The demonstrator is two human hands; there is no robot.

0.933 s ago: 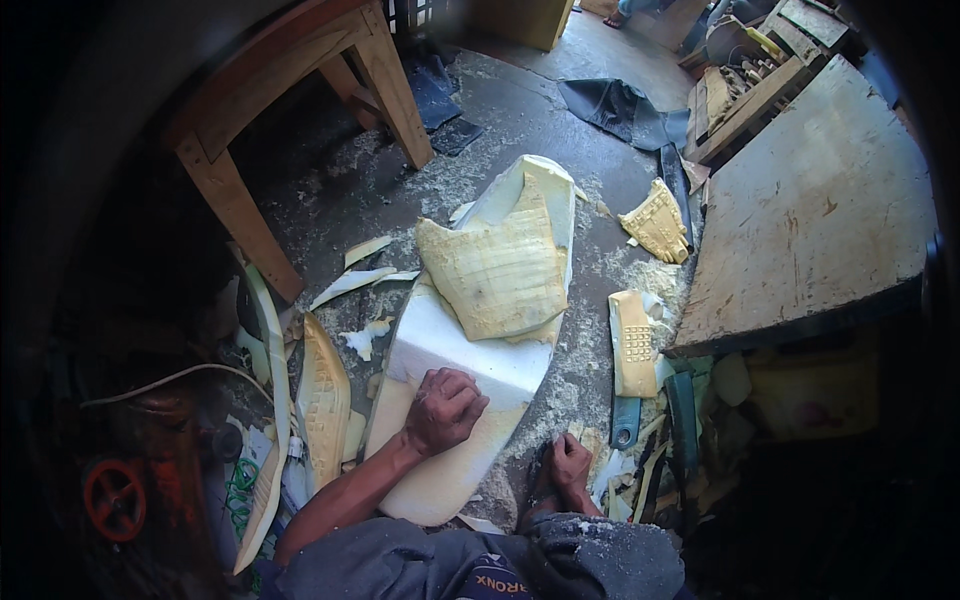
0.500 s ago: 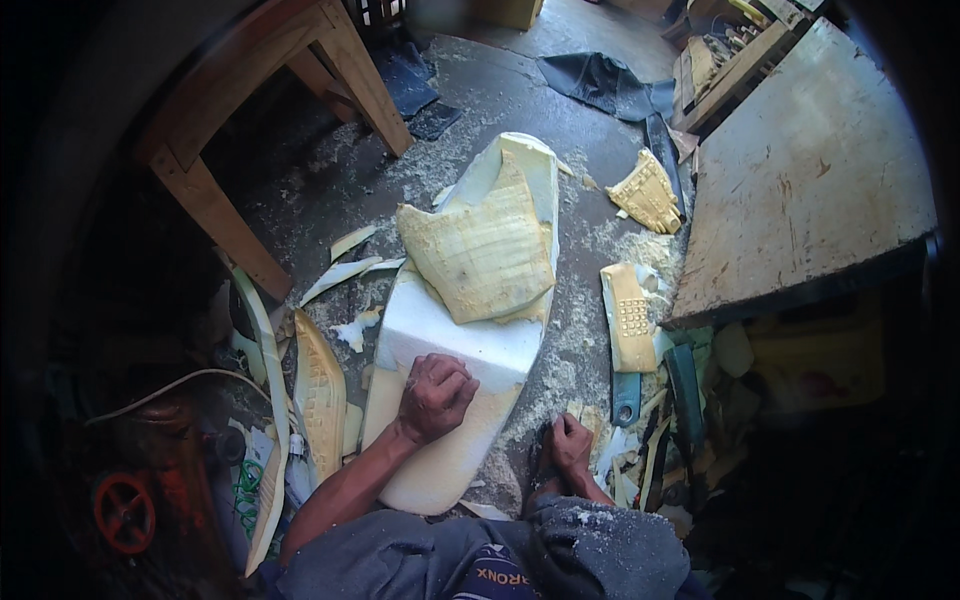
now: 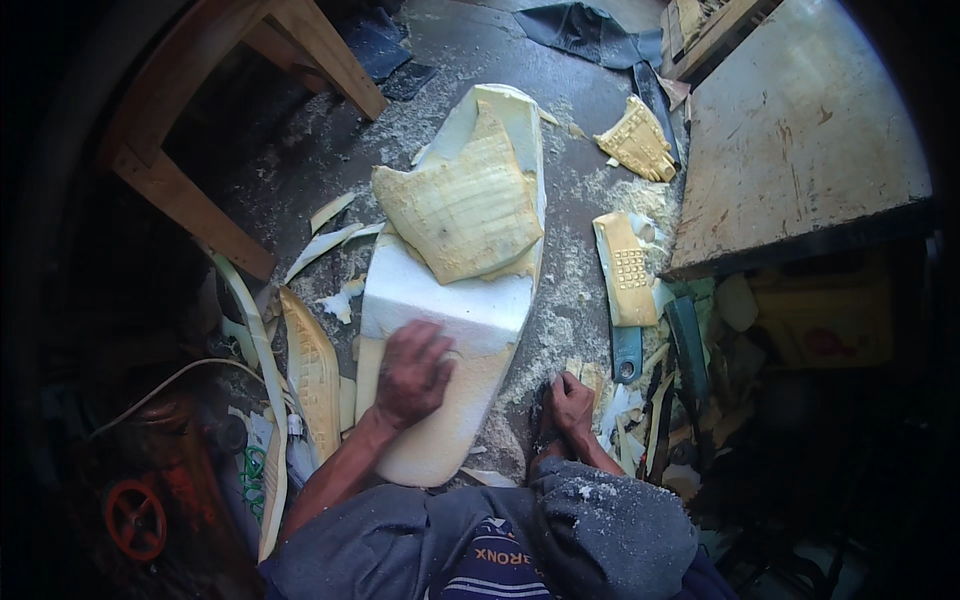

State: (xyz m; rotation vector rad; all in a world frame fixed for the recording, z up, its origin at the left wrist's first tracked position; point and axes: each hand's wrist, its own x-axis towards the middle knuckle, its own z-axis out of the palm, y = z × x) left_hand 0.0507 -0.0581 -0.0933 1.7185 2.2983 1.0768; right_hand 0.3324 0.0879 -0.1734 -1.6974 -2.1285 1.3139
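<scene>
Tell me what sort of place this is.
Probably a small upholstery or foam-working shop: a long foam pad lies on the floor, molded foam pieces are scattered about it, and pale crumbs dust the ground beside it.

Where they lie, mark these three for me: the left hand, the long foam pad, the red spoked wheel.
Left hand [image 3: 412, 378]: head view, on the back of the hand, which is blurred.
Long foam pad [image 3: 450, 303]: head view, on its white middle band.
Red spoked wheel [image 3: 136, 520]: head view, on its hub.
</scene>
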